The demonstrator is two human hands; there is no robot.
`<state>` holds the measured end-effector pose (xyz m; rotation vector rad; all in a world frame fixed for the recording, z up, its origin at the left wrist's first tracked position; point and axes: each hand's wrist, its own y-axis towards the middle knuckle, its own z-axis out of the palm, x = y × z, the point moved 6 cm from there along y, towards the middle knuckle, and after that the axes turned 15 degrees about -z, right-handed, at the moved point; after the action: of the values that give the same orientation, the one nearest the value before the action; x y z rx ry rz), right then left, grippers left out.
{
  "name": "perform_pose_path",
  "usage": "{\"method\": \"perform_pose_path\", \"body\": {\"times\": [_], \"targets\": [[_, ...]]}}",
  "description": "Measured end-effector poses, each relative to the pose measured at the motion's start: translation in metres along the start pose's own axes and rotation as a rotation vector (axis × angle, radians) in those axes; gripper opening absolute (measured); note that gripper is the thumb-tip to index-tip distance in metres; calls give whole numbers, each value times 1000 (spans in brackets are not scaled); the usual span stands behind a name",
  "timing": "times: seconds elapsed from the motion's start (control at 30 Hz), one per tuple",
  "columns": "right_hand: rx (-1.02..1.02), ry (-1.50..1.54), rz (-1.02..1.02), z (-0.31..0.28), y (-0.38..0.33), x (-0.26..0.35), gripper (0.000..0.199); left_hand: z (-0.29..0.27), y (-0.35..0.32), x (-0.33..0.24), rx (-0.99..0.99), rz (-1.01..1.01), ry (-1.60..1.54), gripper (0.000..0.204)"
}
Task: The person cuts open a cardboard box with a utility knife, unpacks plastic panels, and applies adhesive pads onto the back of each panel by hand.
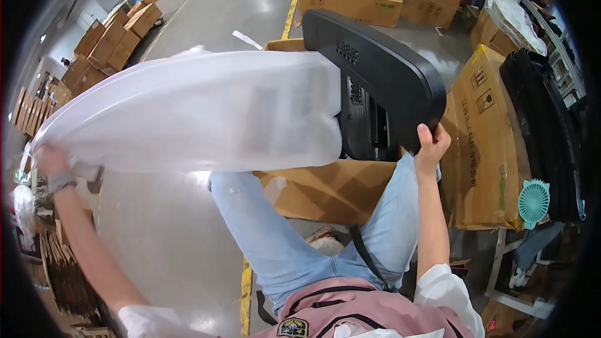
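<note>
Stretched out to the far left, my left hand (53, 161), blurred, grips the end of a translucent white plastic bag (206, 112). The bag spreads in a wide sheet across the view, its other edge against black plastic parts. My right hand (433, 144) is closed on the lower corner of a long black plastic panel (382, 62) with rounded ends and a cluster of small openings, held tilted. Beneath it a similar black part (366, 141) shows partly, over an open cardboard box (325, 191) between my knees. The bag hides most of the box's inside.
A tall carton (482, 144) stands at my right, with a black padded case (541, 131) and a turquoise handheld fan (534, 203) beside it. Ahead lies an open carton (350, 0). Stacked boxes (116, 44) stand far left, flattened cardboard (69, 275) near left.
</note>
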<state>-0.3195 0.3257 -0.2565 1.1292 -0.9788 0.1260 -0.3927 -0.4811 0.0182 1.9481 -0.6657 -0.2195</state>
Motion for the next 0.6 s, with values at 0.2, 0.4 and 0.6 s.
{"method": "perform_pose_path", "body": {"times": [0.2, 0.4, 0.6], "targets": [[156, 50, -60, 56, -19, 11, 28, 31, 15, 301, 7, 20, -113, 31], [157, 37, -39, 59, -28, 33, 28, -128, -240, 139, 392, 168, -17, 32], [328, -153, -316, 72, -29, 60, 25, -191, -428, 36, 781, 343, 40, 32]]}}
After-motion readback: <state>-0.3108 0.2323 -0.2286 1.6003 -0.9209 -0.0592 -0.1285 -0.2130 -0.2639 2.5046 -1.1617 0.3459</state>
